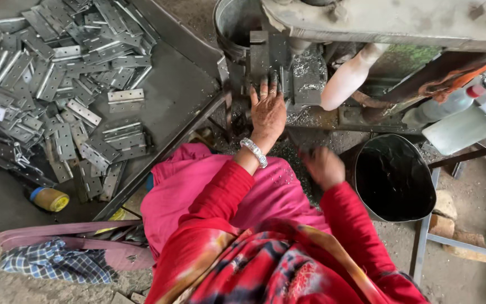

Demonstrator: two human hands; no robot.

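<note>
The right hand (323,166) is motion-blurred, so its fingers and anything it may hold cannot be made out. At twelve o'clock, the left hand (267,112) has its fingertips pressed against the machine block (260,56), hiding what lies under them. The machine body (389,19) is cut off by the top edge. At ten o'clock, the hinge pile (46,73) runs off the left and top edges. At three o'clock, the black bucket (394,177) shows only a dark interior.

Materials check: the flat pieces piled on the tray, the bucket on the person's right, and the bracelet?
Flat pieces: look like bare sheet steel, dull grey, punched holes, rolled knuckle edges like hinge leaves. Bucket: black and glossy, plastic or coated metal, cannot tell which. Bracelet on the left hand: silvery, shiny links, probably metal.
</note>
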